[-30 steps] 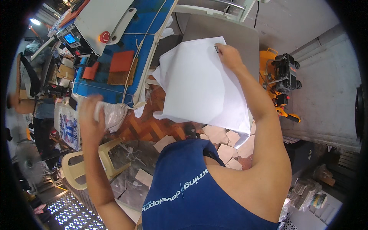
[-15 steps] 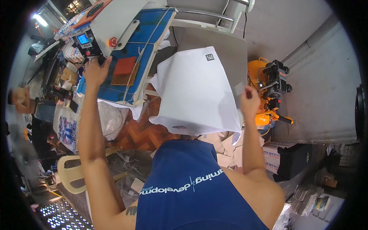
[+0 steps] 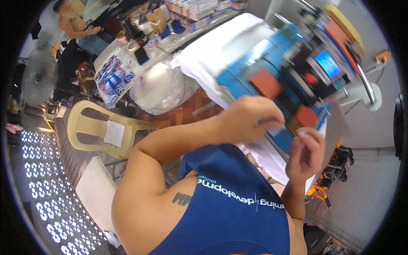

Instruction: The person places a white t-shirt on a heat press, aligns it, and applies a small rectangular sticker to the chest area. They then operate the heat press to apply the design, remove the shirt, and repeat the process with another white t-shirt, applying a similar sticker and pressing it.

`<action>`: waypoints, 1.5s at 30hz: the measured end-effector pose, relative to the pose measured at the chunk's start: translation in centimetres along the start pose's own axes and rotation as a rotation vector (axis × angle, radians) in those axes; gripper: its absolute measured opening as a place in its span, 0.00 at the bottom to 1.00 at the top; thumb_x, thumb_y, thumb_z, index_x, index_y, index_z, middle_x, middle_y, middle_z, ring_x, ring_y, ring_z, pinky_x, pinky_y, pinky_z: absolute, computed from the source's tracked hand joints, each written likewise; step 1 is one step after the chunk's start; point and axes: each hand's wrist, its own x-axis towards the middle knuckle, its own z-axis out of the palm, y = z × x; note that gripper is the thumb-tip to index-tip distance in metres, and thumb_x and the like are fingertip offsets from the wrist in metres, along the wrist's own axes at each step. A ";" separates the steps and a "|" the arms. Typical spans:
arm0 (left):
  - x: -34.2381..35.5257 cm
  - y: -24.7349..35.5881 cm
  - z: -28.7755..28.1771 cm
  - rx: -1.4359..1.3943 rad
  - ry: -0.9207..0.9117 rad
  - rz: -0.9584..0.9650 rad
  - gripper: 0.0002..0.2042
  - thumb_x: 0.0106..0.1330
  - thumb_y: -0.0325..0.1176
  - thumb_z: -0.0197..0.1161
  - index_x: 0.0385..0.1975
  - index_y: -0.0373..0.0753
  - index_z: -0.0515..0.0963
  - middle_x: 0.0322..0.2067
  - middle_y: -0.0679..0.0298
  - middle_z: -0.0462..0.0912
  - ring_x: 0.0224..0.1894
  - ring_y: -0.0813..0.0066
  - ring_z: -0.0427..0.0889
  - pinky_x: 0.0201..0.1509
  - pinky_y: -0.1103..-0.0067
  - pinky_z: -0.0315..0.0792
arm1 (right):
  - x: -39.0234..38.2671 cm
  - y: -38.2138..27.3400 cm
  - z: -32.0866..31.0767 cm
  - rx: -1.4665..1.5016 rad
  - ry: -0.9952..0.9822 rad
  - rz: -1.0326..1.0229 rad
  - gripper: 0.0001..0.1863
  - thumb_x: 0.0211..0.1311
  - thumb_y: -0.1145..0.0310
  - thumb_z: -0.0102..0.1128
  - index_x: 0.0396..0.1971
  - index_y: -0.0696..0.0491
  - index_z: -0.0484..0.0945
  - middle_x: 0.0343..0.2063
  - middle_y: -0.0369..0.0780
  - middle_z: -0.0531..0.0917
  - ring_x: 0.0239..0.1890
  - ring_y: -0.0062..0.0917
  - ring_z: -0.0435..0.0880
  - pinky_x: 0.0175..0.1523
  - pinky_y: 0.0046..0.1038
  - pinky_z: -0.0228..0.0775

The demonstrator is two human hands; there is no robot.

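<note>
My left hand is raised in front of my chest, its fingers closed around a small pale piece that is too blurred to identify. Just right of it and a little lower, my right hand has its fingers curled, thumb and forefinger close together, with nothing visible in it. Behind both hands stands a blue press machine with orange-red pads and a small lit screen. White fabric is draped over the machine's left end. White sheets lie below my hands.
A beige plastic chair stands at left, with a full clear plastic bag beyond it. Another person sits at a cluttered table at the back. A fan is at far left, and an orange tool lies on the floor at right.
The view has swung left and the machine now sits at upper right. My left hand came back from the machine and my right hand let go of the white sheet; both now meet at my chest.
</note>
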 end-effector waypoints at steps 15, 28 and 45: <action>-36.5 -40.6 -33.4 -0.404 1.025 -1.886 0.36 0.72 0.54 0.53 0.72 0.37 0.58 0.71 0.51 0.63 0.71 0.44 0.62 0.70 0.53 0.59 | 1.7 11.4 0.2 -1.337 0.672 0.459 0.20 0.63 0.55 0.65 0.44 0.57 0.83 0.46 0.49 0.79 0.53 0.43 0.75 0.59 0.43 0.67; -27.7 -38.4 -34.6 -0.002 0.409 -1.135 0.14 0.74 0.32 0.53 0.53 0.35 0.78 0.46 0.58 0.83 0.45 0.70 0.81 0.51 0.77 0.72 | 0.6 10.7 -13.8 -1.657 1.165 0.672 0.20 0.70 0.58 0.52 0.29 0.59 0.83 0.27 0.50 0.84 0.37 0.44 0.83 0.39 0.47 0.72; -11.6 -45.0 -32.1 -0.720 0.281 -1.315 0.28 0.75 0.50 0.54 0.62 0.30 0.69 0.58 0.53 0.76 0.61 0.60 0.73 0.67 0.70 0.65 | -0.7 17.7 -11.3 -1.177 1.177 0.476 0.35 0.78 0.46 0.40 0.56 0.68 0.76 0.59 0.58 0.74 0.64 0.46 0.71 0.69 0.39 0.60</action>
